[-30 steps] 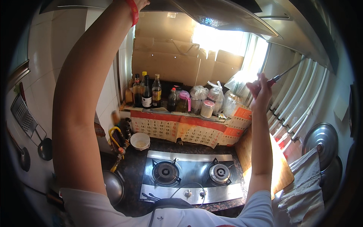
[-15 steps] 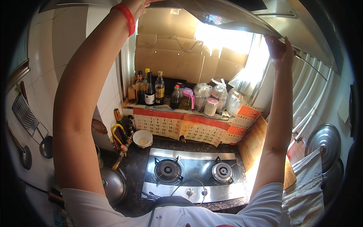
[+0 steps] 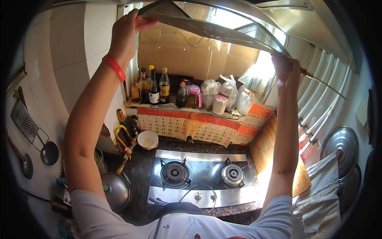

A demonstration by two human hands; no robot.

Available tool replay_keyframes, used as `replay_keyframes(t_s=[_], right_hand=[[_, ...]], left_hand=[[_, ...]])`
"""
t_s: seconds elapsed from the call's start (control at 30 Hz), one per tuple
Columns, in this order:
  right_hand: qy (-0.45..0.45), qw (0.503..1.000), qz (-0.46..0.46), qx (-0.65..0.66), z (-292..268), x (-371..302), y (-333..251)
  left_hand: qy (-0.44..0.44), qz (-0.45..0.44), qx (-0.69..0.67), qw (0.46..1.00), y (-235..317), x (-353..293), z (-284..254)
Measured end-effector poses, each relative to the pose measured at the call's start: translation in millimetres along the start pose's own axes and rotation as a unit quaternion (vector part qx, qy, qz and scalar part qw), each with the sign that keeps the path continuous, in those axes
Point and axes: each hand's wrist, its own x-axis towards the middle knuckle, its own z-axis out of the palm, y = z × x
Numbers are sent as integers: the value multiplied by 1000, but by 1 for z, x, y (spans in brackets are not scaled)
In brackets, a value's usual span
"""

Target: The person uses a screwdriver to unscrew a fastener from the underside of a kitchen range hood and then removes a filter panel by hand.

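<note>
Overhead I hold a grey mesh panel point(image 3: 215, 32), its dark frame tilted beneath the metal range hood point(image 3: 292, 18). My left hand point(image 3: 126, 34), below which a red wristband point(image 3: 114, 68) shows, closes on the panel's left end. At the right end my right hand point(image 3: 285, 68) is closed round the frame's corner. A long thin metal shaft point(image 3: 328, 86) with a bit of red at its base juts out past the right hand; it looks like a screwdriver, its handle mostly hidden by the fingers.
Below is a two-burner gas stove point(image 3: 203, 179). Behind it a ledge carries sauce bottles point(image 3: 154, 89), a pink-lidded jug point(image 3: 195, 96) and tied plastic bags point(image 3: 229, 91). A white bowl point(image 3: 147, 139) and lidded pan point(image 3: 116, 191) stand left; a cutting board point(image 3: 262, 147) leans right.
The mesh panel has come down and away from the hood, and more of its frame shows. Both hands have lowered with it, the left one coming fully into view.
</note>
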Motion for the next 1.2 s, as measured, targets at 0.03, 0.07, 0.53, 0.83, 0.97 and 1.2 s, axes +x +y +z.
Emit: replay_keyframes(t_s=[0.03,0.07,0.53,0.83,0.97,1.2], right_hand=[[-4,1000,-4,-10,-2,-15,-6],[25,999,-12,-15,-5,-26,-5],[77,996,49,10,-55,-221,-8],[189,967,171,-18,-110,-286,-2],[187,954,232,-40,-137,-298,2],[161,929,330,-53,-205,-333,24]], left_hand=[[-2,1,-8,1000,-2,-9,2],[0,-5,-17,1000,-6,-18,-3],[105,-125,-56,985,-27,-212,-33],[193,-214,16,957,-9,-324,-24],[237,-258,30,936,-8,-374,-10],[322,-314,43,892,-31,-465,7]])
